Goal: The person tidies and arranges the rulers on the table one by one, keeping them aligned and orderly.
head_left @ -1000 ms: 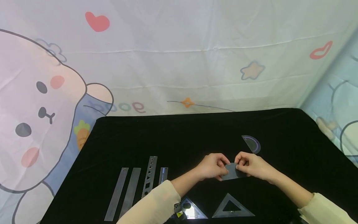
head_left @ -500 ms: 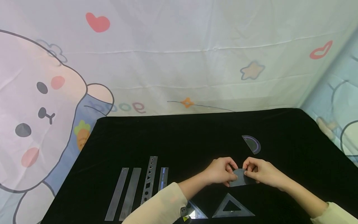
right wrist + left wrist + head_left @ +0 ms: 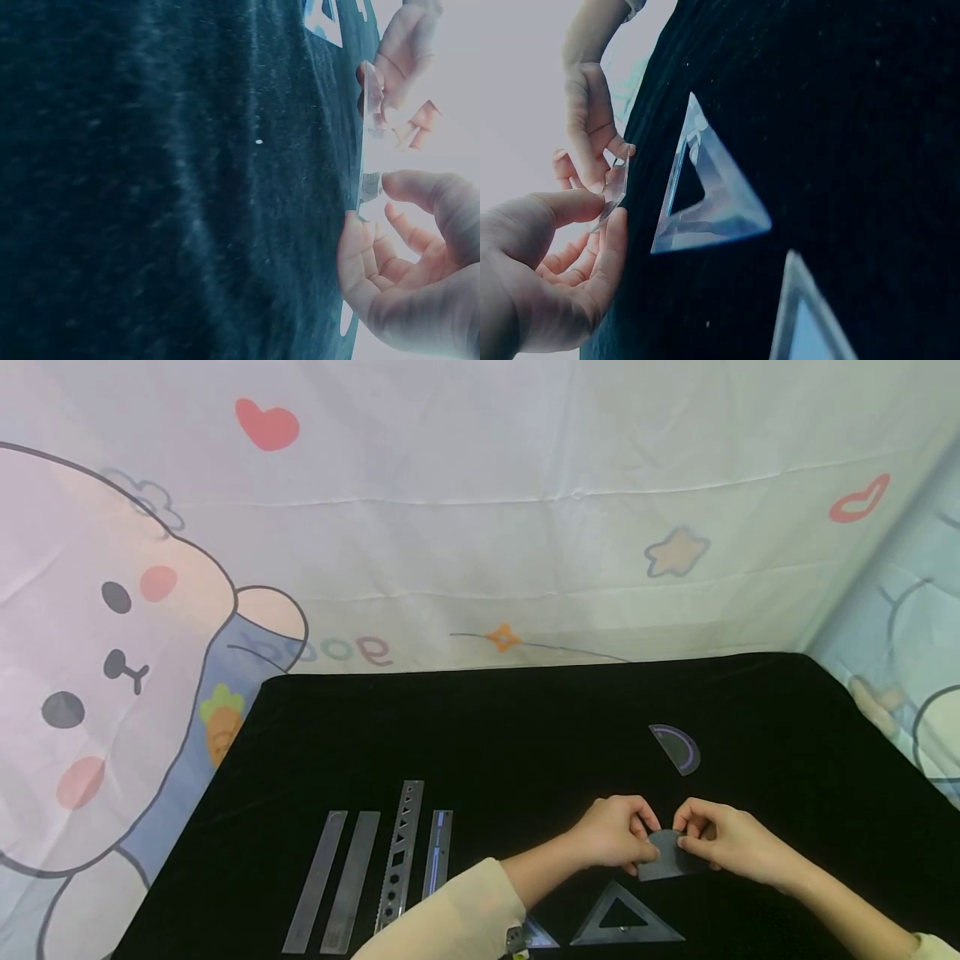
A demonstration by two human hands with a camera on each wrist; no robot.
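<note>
Both hands hold a clear half-round protractor (image 3: pixel 662 865) above the right front part of the black cloth. My left hand (image 3: pixel 613 833) pinches its left end between thumb and fingers. The right end is pinched by my right hand (image 3: pixel 738 843), whose fingers hide that corner. In the right wrist view the protractor (image 3: pixel 372 154) appears nearly edge-on, raised over the cloth. Just in front of the hands lies a clear triangular set square (image 3: pixel 588 933). A second protractor (image 3: pixel 678 748) with a purple band lies farther back.
Several straight rulers stand in a row at the left, among them a plain one (image 3: pixel 315 881) and a stencil ruler (image 3: pixel 400 852) with cut-out shapes. My left sleeve (image 3: pixel 457 914) covers part of a bluish set square (image 3: pixel 542 935). A printed curtain (image 3: pixel 480 552) hangs behind the table.
Both hands have moved right and nearer to me, carrying the protractor along. The lying rulers, set squares and second protractor stay in place, and the left sleeve now hides more of the bluish set square.
</note>
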